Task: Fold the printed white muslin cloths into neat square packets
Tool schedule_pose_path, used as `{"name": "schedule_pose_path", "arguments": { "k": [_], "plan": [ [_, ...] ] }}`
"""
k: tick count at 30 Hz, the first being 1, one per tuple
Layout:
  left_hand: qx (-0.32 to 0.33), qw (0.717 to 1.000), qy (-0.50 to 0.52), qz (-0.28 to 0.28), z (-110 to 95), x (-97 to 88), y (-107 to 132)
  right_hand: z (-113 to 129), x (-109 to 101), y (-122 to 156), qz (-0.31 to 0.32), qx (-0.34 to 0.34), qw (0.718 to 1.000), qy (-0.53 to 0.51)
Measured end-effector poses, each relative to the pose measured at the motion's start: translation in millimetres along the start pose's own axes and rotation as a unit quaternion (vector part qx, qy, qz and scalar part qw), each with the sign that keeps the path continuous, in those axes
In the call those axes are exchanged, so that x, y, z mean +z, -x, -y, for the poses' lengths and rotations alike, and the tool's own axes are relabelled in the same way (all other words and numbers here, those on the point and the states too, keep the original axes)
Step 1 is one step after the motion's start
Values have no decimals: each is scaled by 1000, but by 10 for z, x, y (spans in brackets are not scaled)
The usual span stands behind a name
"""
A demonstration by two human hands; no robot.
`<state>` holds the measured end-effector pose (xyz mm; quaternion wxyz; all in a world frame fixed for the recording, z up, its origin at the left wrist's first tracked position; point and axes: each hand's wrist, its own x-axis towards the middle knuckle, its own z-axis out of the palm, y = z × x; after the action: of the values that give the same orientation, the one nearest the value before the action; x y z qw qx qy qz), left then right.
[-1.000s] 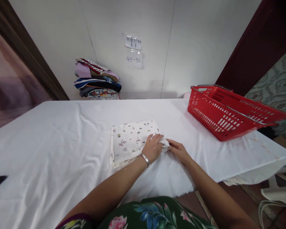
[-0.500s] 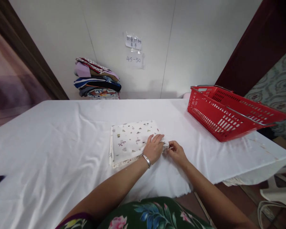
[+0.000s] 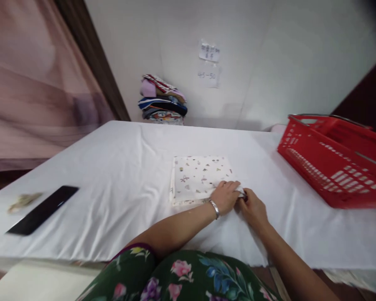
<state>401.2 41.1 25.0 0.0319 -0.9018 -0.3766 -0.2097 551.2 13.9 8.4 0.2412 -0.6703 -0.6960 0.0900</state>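
A folded white cloth [image 3: 197, 175] with small printed shells and starfish lies on the white-covered table [image 3: 113, 167], its layers showing along the left and near edges. My left hand [image 3: 227, 195], with a silver bracelet [image 3: 214, 209] at the wrist, rests flat over the near right part of the cloth, palm down. Close beside it, my right hand [image 3: 253, 210] pinches the cloth's right end between thumb and fingers. That end is bunched and partly hidden by both hands.
A red plastic basket [image 3: 326, 171] with metal handles stands on the right. Folded fabrics [image 3: 163, 100] are stacked at the back against the wall. A flat black object like a phone [image 3: 44, 210] lies at the left, beside a small blurred beige item [image 3: 24, 201].
The view has swung left, so everything sits further right in the picture and the black object shows. My right hand keeps its pinch on the cloth; my left stays flat on it.
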Motion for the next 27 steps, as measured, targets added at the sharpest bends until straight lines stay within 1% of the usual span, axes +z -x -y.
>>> {"name": "schedule_pose_path", "arguments": {
  "k": [3, 6, 8, 10, 14, 16, 19, 21, 23, 24, 25, 27],
  "plan": [
    [16, 1000, -10, 10, 15, -55, 128, -31, -17, 15, 30, 9, 998, 46],
    [8, 1000, -5, 5, 75, -163, 350, -28, -30, 14, 62, 14, 995, 77],
    [-16, 1000, 3, -7, 136, -248, 525, -8, -32, 9, 71, 13, 993, 97],
    [-38, 999, 8, -24, 215, -329, 698, 13, -29, 2, 64, 14, 992, 109],
    [-89, 995, -5, -46, 419, -466, 1009, 17, -24, -21, 60, 33, 991, 119],
    [-121, 991, -13, -48, 528, -535, 1157, 5, -28, -30, 73, 24, 989, 130],
    [-162, 986, -14, -49, 670, -652, 1384, -9, -41, -30, 88, -7, 986, 141],
    [-192, 979, -2, -68, 737, -730, 1531, -8, -49, -26, 91, -14, 985, 145],
    [-245, 963, 24, -112, 779, -795, 1653, 1, -52, -22, 91, -12, 984, 152],
    [-282, 948, 46, -137, 791, -821, 1697, 8, -52, -21, 91, -7, 983, 158],
    [-325, 930, 73, -155, 798, -841, 1728, 17, -52, -21, 92, -1, 982, 164],
    [-408, 888, 133, -165, 798, -866, 1742, 39, -54, -24, 94, 19, 980, 174]
  ]
}}
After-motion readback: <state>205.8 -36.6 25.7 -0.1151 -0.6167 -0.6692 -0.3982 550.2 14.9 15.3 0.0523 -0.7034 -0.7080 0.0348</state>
